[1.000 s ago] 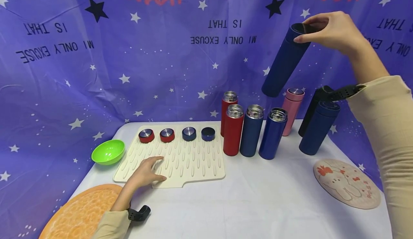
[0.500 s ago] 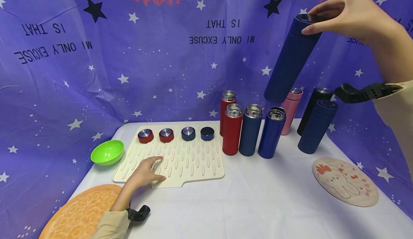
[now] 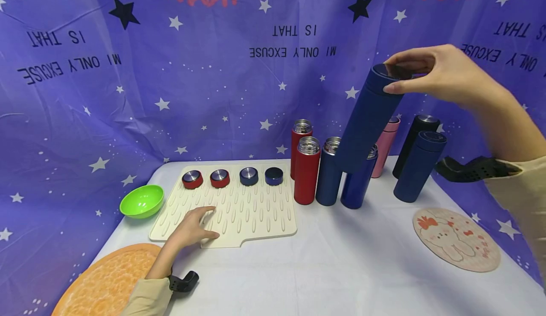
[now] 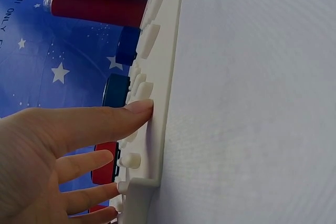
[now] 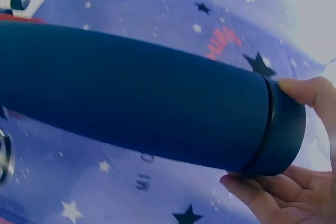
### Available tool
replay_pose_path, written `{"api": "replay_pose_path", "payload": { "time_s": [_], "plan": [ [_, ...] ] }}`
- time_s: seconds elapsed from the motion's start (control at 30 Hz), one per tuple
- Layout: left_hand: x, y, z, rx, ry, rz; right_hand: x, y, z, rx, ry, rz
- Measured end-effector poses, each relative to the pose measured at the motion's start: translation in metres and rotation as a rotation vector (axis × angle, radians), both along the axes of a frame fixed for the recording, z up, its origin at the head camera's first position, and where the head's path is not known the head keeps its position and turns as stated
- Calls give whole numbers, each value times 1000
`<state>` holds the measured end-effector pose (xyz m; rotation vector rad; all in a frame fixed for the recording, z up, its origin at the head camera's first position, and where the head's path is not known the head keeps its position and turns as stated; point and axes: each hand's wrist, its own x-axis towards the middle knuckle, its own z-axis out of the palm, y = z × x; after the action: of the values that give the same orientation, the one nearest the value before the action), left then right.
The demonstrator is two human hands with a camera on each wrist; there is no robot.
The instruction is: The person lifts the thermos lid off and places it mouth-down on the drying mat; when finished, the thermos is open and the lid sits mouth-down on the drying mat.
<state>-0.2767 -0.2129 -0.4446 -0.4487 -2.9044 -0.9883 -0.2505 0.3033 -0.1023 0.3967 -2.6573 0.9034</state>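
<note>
My right hand (image 3: 448, 76) pinches a navy thermos bottle (image 3: 362, 121) around its capped top. That bottle tilts in the air, its base down and to the left, overlapping a lidless blue bottle (image 3: 326, 183) and a lidless royal-blue bottle (image 3: 354, 190) in the head view. The right wrist view shows thumb and fingers on either side of the held bottle's lid (image 5: 287, 129). With fingers spread, my left hand (image 3: 191, 228) rests at the front of a cream ridged mat (image 3: 264, 223). Two red lids (image 3: 220, 179), a blue lid (image 3: 249, 177) and a dark-blue lid (image 3: 274, 177) line the mat's back.
Two lidless red bottles (image 3: 306, 178) stand right of the mat. Behind on the right are a pink bottle (image 3: 385, 152), a black bottle (image 3: 415, 140) and another capped navy bottle (image 3: 418, 171). A green bowl (image 3: 142, 202), an orange round mat (image 3: 108, 278) and a bunny mat (image 3: 456, 240) lie at the sides.
My right hand lifts the navy bottle higher, then brings it down and to the left, so it now overlaps the lidless blue bottles. My left hand stays in place.
</note>
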Motion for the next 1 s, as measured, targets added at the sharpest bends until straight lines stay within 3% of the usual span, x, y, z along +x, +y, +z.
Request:
{"api": "replay_pose_path", "payload": {
  "time_s": [0.57, 0.87, 1.0],
  "plan": [
    [0, -3, -1, -11, 4, 0, 28, -26, -82, 11, -13, 97],
    [1, -3, -1, -4, 3, -5, 34, -43, -135, 32, 50, 247],
    [1, -3, 0, -3, 1, -6, 33, -51, -153, -10, 17, 303]
  ]
}}
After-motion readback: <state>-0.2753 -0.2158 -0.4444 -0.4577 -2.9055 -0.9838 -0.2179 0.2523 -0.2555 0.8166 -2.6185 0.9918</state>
